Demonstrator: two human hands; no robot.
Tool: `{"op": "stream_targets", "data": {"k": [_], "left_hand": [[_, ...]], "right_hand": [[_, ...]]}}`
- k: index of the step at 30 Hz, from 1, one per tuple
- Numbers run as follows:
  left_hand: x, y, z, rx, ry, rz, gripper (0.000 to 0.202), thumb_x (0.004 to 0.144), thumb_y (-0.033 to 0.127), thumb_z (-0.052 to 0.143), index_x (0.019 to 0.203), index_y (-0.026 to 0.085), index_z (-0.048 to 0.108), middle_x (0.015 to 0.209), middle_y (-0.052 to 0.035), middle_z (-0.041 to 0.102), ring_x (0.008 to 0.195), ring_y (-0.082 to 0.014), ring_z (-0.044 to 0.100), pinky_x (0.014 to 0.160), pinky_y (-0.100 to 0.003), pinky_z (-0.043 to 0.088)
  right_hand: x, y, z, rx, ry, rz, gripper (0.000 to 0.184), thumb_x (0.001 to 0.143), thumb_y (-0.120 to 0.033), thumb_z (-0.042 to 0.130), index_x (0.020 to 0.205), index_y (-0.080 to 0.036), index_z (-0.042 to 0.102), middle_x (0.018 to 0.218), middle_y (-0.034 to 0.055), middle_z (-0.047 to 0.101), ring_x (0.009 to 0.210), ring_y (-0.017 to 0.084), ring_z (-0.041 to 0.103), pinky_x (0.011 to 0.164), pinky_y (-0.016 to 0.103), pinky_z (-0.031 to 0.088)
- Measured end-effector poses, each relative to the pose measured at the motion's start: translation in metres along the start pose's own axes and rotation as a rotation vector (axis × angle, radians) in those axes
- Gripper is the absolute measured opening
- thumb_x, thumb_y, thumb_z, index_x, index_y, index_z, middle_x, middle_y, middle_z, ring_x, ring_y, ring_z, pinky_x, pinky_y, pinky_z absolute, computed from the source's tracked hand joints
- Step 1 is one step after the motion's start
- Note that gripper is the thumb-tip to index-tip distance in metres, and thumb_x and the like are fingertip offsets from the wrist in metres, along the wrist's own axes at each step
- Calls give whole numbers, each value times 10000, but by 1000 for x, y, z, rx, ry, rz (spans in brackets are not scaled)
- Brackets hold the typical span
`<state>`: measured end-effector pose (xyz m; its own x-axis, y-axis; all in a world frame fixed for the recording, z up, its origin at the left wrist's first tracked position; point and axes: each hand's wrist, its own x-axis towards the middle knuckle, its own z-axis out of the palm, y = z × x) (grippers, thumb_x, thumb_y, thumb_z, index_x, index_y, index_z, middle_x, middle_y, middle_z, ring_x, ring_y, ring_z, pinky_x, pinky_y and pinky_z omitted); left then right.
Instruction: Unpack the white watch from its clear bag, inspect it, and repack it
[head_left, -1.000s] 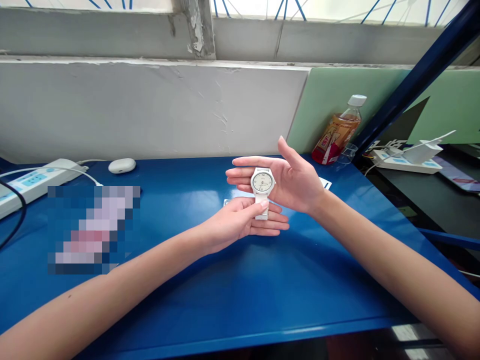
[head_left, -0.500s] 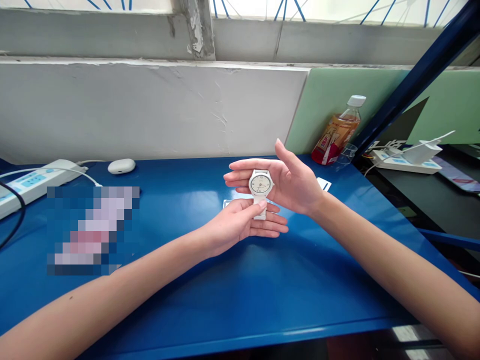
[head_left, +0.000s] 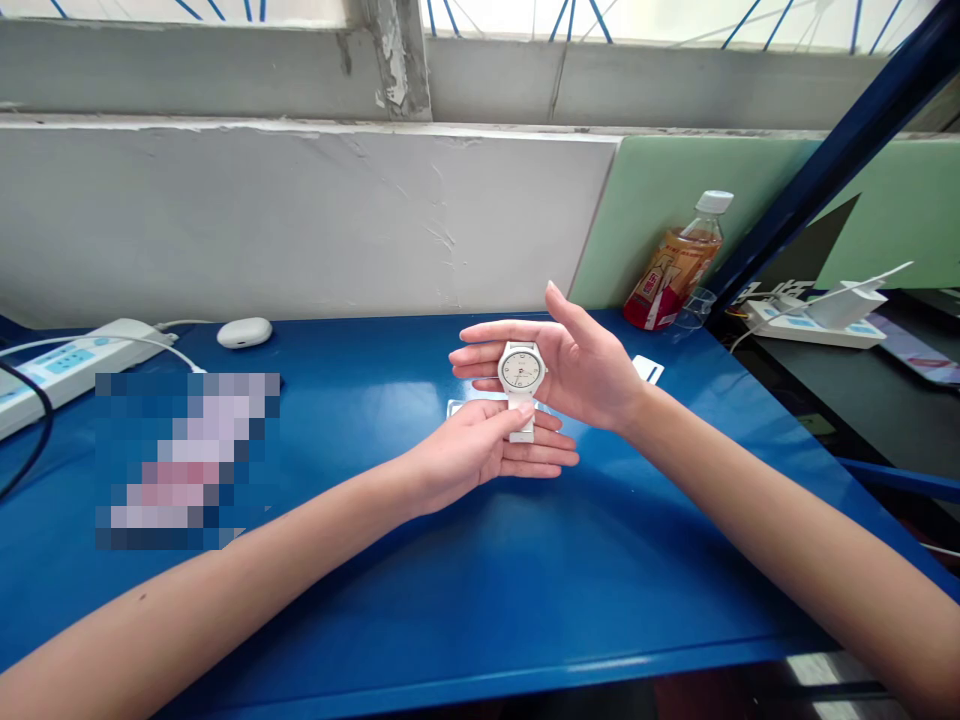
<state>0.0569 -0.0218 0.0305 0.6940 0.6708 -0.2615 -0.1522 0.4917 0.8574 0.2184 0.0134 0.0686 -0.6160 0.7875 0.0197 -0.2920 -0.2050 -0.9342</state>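
Observation:
A white wristwatch (head_left: 522,369) with a round pale dial faces me at the middle of the view. My left hand (head_left: 480,445) pinches its strap under the thumb, palm up, the other fingers stretched out to the right. Behind the dial lies my right hand (head_left: 585,365), palm toward me, fingers extended to the left and thumb raised. The watch head rests against or just in front of this palm; I cannot tell whether they touch. Partly hidden behind my left hand, a clear flat object (head_left: 454,408) lies on the blue desk (head_left: 450,600).
On the left are a white power strip (head_left: 71,365), a white earbud case (head_left: 244,332) and a pixelated flat object (head_left: 187,440). A drink bottle (head_left: 675,265) leans at the back right, near a white card (head_left: 647,370). A blue post (head_left: 817,140) slants beside a second power strip (head_left: 817,322).

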Motion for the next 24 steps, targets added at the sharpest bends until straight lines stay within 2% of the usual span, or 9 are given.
{"op": "stream_targets", "data": {"k": [12, 20, 24], "left_hand": [[0, 0, -2, -1, -29, -16, 404, 943, 438, 634, 1068, 63, 721, 1099, -227, 739, 1022, -312, 729, 976, -455, 509], [-1, 0, -2, 3, -38, -8, 423, 944, 457, 632, 1075, 64, 718, 1097, -229, 740, 1026, -314, 729, 972, -457, 515], [-1, 0, -1, 18, -31, -4, 436, 945, 468, 628, 1080, 64, 719, 1100, -232, 738, 1027, -319, 729, 977, -465, 513]], "right_hand": [[3, 1, -9, 94, 10, 61, 758, 914, -764, 323, 1068, -145, 732, 1223, 161, 727, 1170, 306, 670, 1009, 456, 516], [0, -3, -4, 52, -19, 52, 774, 876, -795, 348, 1061, -155, 741, 1232, 154, 723, 1243, 322, 621, 1033, 474, 493], [-1, -4, -2, -16, -25, 3, 760, 878, -787, 358, 1050, -157, 747, 1211, 163, 728, 1237, 337, 622, 1029, 502, 487]]}}
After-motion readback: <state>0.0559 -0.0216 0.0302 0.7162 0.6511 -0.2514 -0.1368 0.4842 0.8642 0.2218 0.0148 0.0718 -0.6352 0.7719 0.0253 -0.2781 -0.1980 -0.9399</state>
